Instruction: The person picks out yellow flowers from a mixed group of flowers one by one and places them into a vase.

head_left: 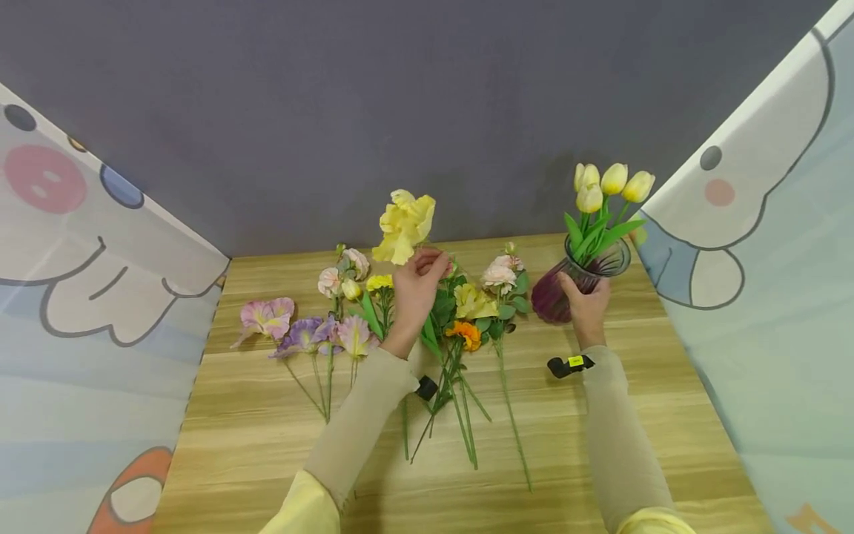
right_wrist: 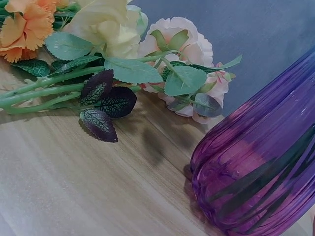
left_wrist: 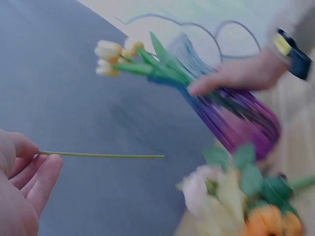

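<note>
My left hand (head_left: 416, 293) pinches the stem (left_wrist: 103, 156) of a ruffled yellow iris (head_left: 403, 226), held above the flowers in the middle of the table. In the left wrist view the stem's bare end points toward the vase. My right hand (head_left: 587, 308) grips a ribbed glass vase (head_left: 550, 297), purple at its base and clearer at its rim. The vase leans to the right, its base near the table. Several pale yellow tulips (head_left: 614, 180) with green leaves stand in it, and their dark stems show through the glass (right_wrist: 256, 172).
Left of the vase lie pale pink roses (head_left: 499, 274), an orange carnation (head_left: 467, 335) and another yellow flower (head_left: 474, 302). Purple and pink irises (head_left: 303, 335) lie at the left. A grey wall (head_left: 400, 111) rises behind the wooden table (head_left: 253, 460), with printed cloth panels at both sides.
</note>
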Motion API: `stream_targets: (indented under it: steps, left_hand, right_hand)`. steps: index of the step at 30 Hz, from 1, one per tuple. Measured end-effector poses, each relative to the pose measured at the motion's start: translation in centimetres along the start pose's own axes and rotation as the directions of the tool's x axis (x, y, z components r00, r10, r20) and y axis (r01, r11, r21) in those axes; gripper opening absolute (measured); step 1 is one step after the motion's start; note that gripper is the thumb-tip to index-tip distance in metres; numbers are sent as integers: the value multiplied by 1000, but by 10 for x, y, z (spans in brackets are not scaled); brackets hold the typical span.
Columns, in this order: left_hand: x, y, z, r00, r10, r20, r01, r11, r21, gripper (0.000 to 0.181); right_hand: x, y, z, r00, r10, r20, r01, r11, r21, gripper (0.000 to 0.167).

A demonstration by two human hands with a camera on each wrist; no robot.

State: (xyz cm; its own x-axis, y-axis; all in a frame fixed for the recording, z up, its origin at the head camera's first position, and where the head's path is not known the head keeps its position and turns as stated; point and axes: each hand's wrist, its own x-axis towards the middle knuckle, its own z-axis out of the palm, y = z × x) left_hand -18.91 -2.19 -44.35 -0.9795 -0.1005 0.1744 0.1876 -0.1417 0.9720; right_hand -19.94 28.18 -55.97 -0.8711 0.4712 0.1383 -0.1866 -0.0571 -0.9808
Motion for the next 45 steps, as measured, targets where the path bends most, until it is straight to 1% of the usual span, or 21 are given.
stream_targets:
  steps: [3,5,8,10,11,15,17,22,24,26,29,32,35,37,39,40,45]
  left_hand:
    - [9,9,20,999,25,22,-25,1000,-17,15]
    - [15,14,33,998,56,35,-55,998,-15,16]
    - [23,18,51,994,88,62,-87,996,-12,16]
    - [29,20,60,990,119,79,-119,993,-6,16]
    - [30,21,64,987,134,85,-134,991,-6,16]
    - [36,29,80,979,173,109,-168,984,-55,16]
    - [37,33,86,976,178,126,-171,983,-62,16]
    - [38,39,102,964,180,194,-177,984,-35,17]
    - [37,41,109,959,185,214,-184,983,-23,17]
    - [36,42,115,952,197,234,-204,979,5,17]
    - [36,42,124,946,201,255,-222,973,57,18]
    - [38,40,133,941,208,268,-250,959,135,18]
    - [41,34,141,934,228,275,-296,925,238,17]
    - [43,30,144,931,230,283,-311,906,286,17]
    - [43,26,147,932,216,292,-309,894,326,16]
    - [43,24,148,933,205,295,-302,892,335,17]
    - [39,18,155,938,149,312,-260,899,352,21]
  right_hand:
    - [0,0,-1,1000,5,-14,-5,1000,-29,50]
    - [0,0,-1,1000,-7,-10,7,1000,-24,49]
    - [0,1,0,999,-40,-4,40,999,12,45]
    - [0,2,0,998,-65,8,65,997,34,42]
    - [-1,0,1,997,-71,14,70,997,41,40]
    - [1,2,3,995,-89,34,86,994,72,40]
    - [1,3,3,995,-92,29,89,992,87,40]
    - [1,6,3,995,-101,2,100,990,104,37]
    - [0,6,3,996,-94,-5,94,991,94,37]
    - [-1,5,2,996,-84,-9,85,993,88,37]
    - [-1,5,1,998,-67,-19,68,996,65,43]
    - [-1,5,1,998,-53,-41,55,997,48,46]
    - [-1,4,2,997,-49,-57,52,998,41,41]
    - [0,4,3,996,-65,-56,67,997,40,37]
    - [0,5,4,996,-77,-48,79,995,55,37]
    - [1,6,4,995,-84,-45,86,995,59,37]
    - [2,6,3,995,-80,-54,85,993,88,41]
